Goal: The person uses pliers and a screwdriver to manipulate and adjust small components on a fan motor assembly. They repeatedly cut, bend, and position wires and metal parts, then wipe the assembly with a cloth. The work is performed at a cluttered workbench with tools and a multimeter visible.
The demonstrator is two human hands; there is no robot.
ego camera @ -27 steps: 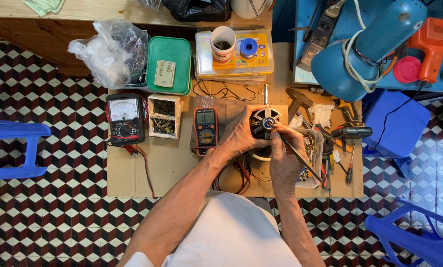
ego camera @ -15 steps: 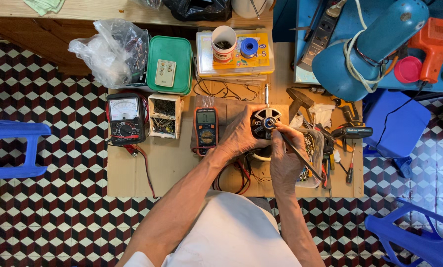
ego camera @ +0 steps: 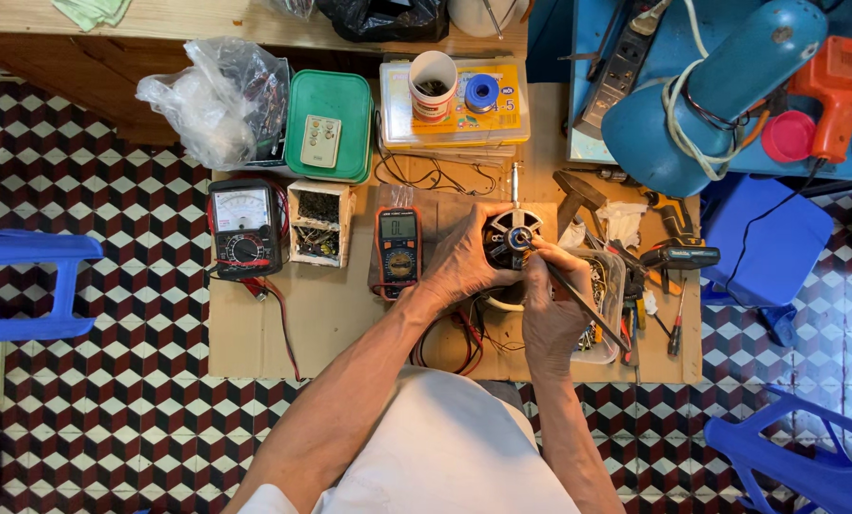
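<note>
The left hand (ego camera: pixel 464 266) wraps its grip around the small motor (ego camera: pixel 510 238) on the bench (ego camera: pixel 321 324), steadying it, while the right hand (ego camera: pixel 550 309) pinches a thin tool (ego camera: pixel 578 303) to its hub, beside the orange meter (ego camera: pixel 398 251)

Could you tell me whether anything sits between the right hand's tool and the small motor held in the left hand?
Nothing visible does: the right hand already has the thin tool tip at the hub of the motor, which the left hand grips.
</note>
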